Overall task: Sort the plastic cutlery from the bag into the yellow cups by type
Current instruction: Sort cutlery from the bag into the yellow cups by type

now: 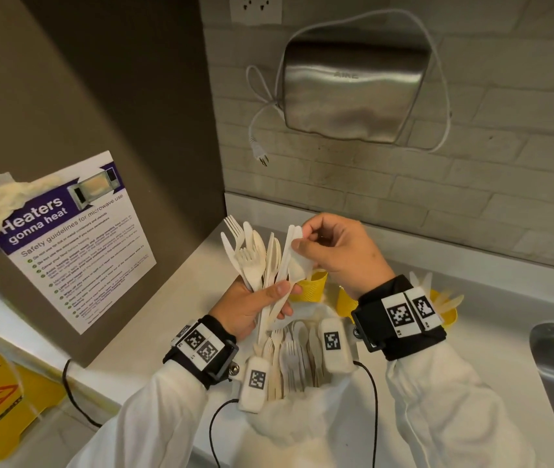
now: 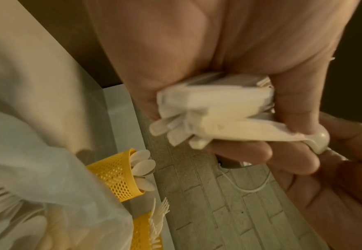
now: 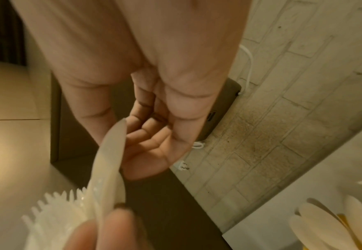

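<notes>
Sorting looks partly done, by my judgement. The yellow perforated plastic cups (image 1: 346, 300) at twelve o'clock from the translucent white plastic bag (image 1: 302, 417) on the pale worktop (image 1: 167, 319) already hold spoons and forks, yet the bag is still well filled. The left hand (image 1: 252, 305) grips a fanned bundle of cream plastic forks, knives and spoons (image 1: 258, 261), upright. The right hand (image 1: 339, 251) pinches one cream plastic knife (image 1: 287, 255) at the bundle's three o'clock edge.

A steel hand dryer (image 1: 353, 92) hangs on the brick wall above a microwave poster (image 1: 76, 241).
</notes>
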